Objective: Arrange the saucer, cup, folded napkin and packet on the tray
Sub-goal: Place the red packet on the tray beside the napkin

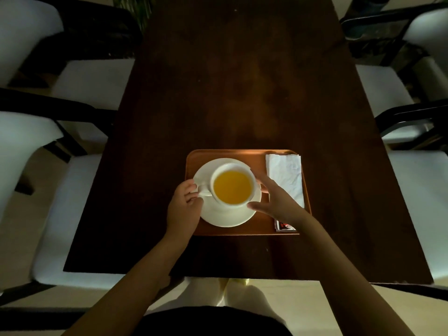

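A white cup [232, 187] filled with yellow liquid stands on a white saucer [225, 214] in the left half of a brown tray [242, 154]. My left hand [184, 207] pinches the cup's handle at its left side. My right hand [276, 202] has its fingers spread around the cup's right wall, thumb at the near rim. A folded white napkin [284, 175] lies along the tray's right side. The packet [284, 226], white with red and black print, sits at the tray's near right corner, mostly hidden under my right wrist.
The tray rests near the front of a long dark wooden table [242, 81]. White-cushioned chairs with black frames line both sides, such as the chair [80, 88] on the left and the chair [383, 88] on the right.
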